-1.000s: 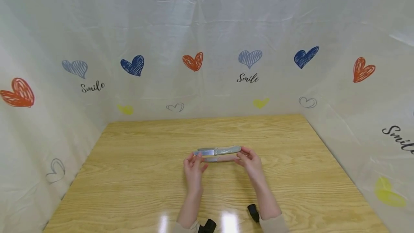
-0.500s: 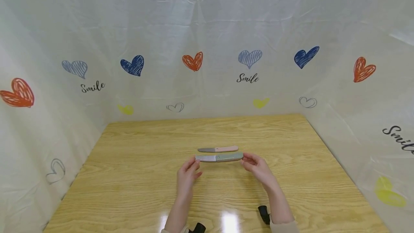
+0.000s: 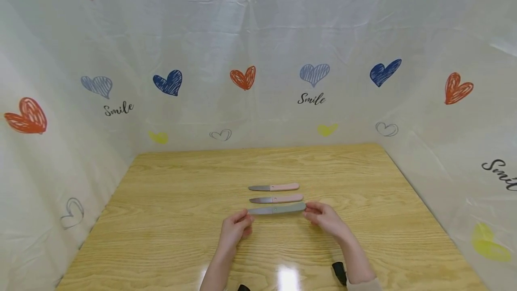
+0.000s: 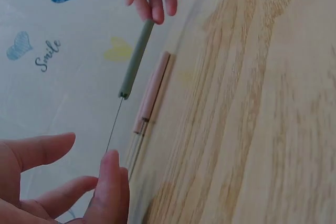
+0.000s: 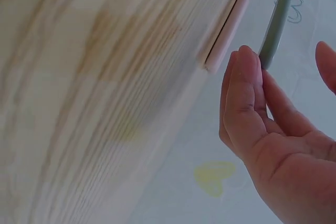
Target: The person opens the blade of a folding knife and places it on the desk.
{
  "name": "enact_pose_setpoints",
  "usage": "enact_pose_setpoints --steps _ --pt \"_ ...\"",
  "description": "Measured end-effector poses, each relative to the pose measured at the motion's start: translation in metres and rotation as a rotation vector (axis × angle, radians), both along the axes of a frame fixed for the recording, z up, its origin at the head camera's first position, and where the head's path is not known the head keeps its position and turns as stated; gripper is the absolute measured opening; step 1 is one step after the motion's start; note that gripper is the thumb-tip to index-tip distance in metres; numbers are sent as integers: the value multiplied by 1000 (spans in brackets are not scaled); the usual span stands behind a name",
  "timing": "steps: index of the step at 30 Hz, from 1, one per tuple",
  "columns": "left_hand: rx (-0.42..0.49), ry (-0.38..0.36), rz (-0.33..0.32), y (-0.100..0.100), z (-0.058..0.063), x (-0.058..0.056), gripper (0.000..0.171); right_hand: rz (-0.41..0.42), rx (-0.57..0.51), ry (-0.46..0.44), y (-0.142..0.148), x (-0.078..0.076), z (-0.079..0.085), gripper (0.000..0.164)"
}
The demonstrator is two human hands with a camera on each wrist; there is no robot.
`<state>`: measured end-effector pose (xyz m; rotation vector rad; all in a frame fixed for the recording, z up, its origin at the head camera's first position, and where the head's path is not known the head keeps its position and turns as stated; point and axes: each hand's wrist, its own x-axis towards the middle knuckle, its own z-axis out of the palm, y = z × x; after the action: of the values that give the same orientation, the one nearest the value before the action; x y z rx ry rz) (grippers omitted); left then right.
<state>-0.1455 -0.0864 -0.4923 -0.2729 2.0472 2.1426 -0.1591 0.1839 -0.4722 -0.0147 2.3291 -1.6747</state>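
Between my two hands a table knife with a green handle is held level, its blade toward the left. My left hand pinches the blade's tip. At the other end, my right hand pinches the butt of the handle. Just beyond lie two knives with pink handles, a nearer pink knife and a farther pink knife, roughly parallel, blades also left. In the left wrist view the green knife appears edge-on, apart from the pink handles. My left fingers hide its tip there.
The knives are at the middle of a wood-grain table. A white sheet printed with hearts and "Smile" hangs behind the table and along both sides. Black wrist devices show at the front, one by the right wrist.
The green knife, held in both hands, has moved toward me. It earlier overlapped the pink knives, and both now show fully behind it. The hands have drawn back with it.
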Motion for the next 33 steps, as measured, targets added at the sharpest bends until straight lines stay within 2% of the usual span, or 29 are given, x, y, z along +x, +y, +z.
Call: enact_pose_setpoints --steps 5,8,16,24,33 --pt "35 -34 -51 0 -3 1 56 36 26 -41 4 -2 -2 55" --pt "37 -40 -60 1 -5 0 56 41 50 -64 5 -4 -3 56" --pt "5 -47 -93 1 -11 -3 58 46 81 -86 6 -6 -5 58" --pt "-22 -41 -138 -2 -14 -2 62 91 94 -87 6 -6 -2 56" --pt "-52 -36 -149 -2 -18 -3 63 65 94 -97 6 -7 -5 57"
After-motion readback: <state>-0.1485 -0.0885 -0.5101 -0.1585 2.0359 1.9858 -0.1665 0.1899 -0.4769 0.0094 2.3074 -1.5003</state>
